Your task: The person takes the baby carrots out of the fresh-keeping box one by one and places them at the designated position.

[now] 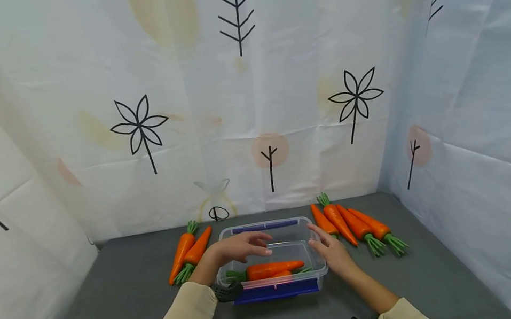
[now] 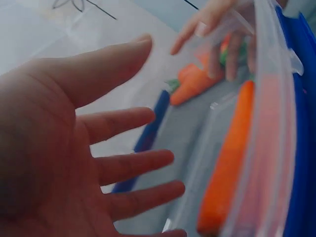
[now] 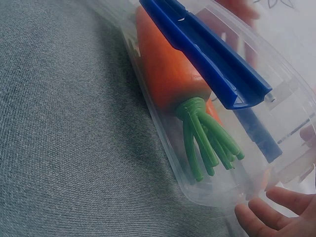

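A clear plastic box with blue clip flaps stands on the grey table. Inside, an orange carrot with a green top lies along the near wall, with part of a second carrot showing under it. Above the box's left part hovers my left hand, its fingers spread and nothing in them, as the left wrist view also shows. At the right rim is my right hand, fingers loosely extended and holding nothing. In the right wrist view, its fingertips are close to the box's corner.
Two carrots lie on the table left of the box. Several more carrots lie in a group to its right. White printed cloth hangs behind the table and along both sides.
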The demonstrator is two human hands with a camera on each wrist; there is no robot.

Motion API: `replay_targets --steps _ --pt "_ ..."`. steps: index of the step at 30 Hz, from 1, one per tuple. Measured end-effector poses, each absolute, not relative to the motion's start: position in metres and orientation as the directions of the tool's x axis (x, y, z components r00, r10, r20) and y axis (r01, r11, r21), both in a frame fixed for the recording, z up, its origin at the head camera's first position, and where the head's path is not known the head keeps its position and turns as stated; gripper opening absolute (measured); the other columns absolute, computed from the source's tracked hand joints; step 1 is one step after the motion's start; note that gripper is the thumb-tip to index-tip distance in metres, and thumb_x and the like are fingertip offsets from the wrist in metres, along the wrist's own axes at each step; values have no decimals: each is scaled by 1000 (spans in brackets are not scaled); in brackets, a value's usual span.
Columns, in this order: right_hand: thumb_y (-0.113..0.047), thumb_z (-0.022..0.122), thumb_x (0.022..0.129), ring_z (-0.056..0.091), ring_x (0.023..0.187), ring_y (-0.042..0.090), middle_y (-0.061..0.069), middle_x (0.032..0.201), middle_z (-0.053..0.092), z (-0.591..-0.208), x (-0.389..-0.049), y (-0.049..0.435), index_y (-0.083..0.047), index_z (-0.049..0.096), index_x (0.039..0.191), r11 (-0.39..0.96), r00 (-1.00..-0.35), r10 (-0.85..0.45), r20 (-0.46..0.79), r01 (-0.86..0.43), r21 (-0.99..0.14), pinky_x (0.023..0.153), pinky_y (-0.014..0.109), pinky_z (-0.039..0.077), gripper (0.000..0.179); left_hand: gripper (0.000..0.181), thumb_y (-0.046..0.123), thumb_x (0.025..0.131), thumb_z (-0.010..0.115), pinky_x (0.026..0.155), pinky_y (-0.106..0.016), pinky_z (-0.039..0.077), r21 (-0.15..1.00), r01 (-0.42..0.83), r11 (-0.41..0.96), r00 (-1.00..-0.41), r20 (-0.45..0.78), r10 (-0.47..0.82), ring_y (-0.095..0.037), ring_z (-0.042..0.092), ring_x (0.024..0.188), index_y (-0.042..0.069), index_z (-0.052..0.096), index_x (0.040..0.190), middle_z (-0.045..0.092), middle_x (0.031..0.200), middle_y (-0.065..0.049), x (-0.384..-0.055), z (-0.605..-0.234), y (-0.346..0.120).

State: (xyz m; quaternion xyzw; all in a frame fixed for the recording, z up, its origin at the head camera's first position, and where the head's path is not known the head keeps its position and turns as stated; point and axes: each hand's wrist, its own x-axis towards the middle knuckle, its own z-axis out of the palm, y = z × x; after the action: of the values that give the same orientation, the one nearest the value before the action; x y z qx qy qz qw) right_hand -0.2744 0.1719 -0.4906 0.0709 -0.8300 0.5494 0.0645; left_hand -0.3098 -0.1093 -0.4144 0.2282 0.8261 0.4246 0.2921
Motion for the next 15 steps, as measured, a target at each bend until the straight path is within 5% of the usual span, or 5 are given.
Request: replay_targets --steps 15 --pt "-23 58 98 54 117 41 26 136 52 -488 -273 170 -15 50 143 409 -976 -35 215 -210 -888 96 58 42 46 55 40 87 71 94 -64 40 726 95 681 -683 -450 575 -34 49 121 17 56 135 55 132 -8 -307 -429 -107"
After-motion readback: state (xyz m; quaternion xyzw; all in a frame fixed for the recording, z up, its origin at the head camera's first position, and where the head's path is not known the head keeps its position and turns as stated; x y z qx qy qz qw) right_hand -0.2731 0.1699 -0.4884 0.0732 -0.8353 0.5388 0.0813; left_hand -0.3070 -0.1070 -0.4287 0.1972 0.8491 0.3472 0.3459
